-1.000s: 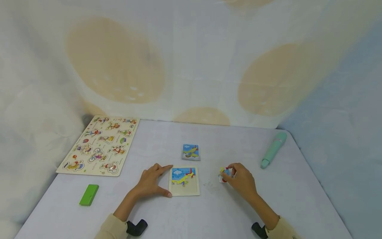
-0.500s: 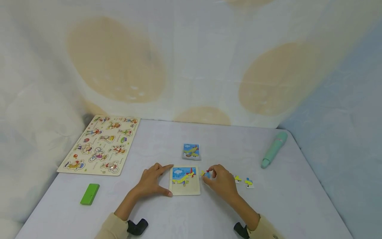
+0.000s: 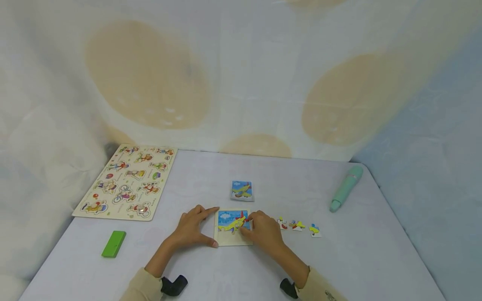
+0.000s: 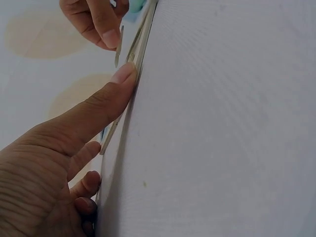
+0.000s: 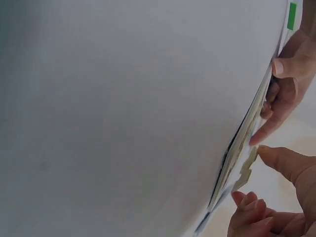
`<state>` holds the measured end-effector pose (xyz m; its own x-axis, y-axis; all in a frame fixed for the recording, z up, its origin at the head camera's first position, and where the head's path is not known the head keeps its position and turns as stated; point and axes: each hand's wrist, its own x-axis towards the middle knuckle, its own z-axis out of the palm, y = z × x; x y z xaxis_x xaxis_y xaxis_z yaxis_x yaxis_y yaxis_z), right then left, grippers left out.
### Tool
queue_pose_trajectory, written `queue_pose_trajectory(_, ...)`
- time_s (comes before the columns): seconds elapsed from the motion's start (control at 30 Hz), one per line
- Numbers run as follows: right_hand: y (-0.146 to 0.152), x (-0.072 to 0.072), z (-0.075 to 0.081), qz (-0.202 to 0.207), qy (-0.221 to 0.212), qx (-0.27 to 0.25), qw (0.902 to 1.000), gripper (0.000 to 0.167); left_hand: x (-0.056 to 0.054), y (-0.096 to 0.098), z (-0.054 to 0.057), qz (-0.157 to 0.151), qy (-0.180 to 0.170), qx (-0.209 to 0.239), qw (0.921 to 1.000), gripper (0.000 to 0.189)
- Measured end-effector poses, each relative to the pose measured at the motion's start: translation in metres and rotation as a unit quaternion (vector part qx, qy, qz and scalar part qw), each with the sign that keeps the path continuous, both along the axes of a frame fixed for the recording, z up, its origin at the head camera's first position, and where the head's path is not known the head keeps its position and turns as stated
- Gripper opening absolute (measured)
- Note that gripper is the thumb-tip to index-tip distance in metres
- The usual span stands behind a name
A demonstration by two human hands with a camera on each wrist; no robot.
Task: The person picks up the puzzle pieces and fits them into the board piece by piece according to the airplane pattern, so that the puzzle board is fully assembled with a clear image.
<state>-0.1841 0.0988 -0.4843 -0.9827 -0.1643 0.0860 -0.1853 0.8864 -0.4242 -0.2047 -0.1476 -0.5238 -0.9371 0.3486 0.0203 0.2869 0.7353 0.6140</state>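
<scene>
A small square puzzle board [image 3: 229, 240] lies in front of me, its upper part filled with blue and yellow airplane pieces and its lower part bare wood. My left hand [image 3: 191, 230] touches the board's left side, thumb at the near corner and forefinger stretched to the far corner. Between thumb and fingertips my right hand [image 3: 265, 232] pinches a puzzle piece [image 5: 245, 171] over the board's right side. Seen from the left wrist, that piece is a thin edge tilted just above the board. More loose puzzle pieces [image 3: 297, 225] lie right of the right hand.
Behind the board sits a small airplane picture block [image 3: 242, 190]. A large knob-less picture board [image 3: 126, 184] lies at the back left, a green block [image 3: 114, 244] at the left. Back right is a mint-green pen-shaped device [image 3: 345, 189].
My right hand has carried a puzzle piece leftward from the loose pieces to the board's right side, uncovering the other pieces. The left hand has stayed at the board.
</scene>
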Motion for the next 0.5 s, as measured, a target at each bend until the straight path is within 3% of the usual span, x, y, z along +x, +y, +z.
queue_pose_trajectory(0.23, -0.012, -0.002, -0.003, 0.002, 0.009, 0.063, 0.9980, 0.037, 0.001, -0.001, -0.003, -0.012, 0.025, 0.000, 0.9996, 0.104)
queue_pose_trajectory(0.5, -0.014, 0.000, -0.004, 0.006, 0.015, 0.087, 0.9961, 0.044, -0.001, -0.002, -0.003, -0.008, 0.004, -0.006, 0.9999, 0.104)
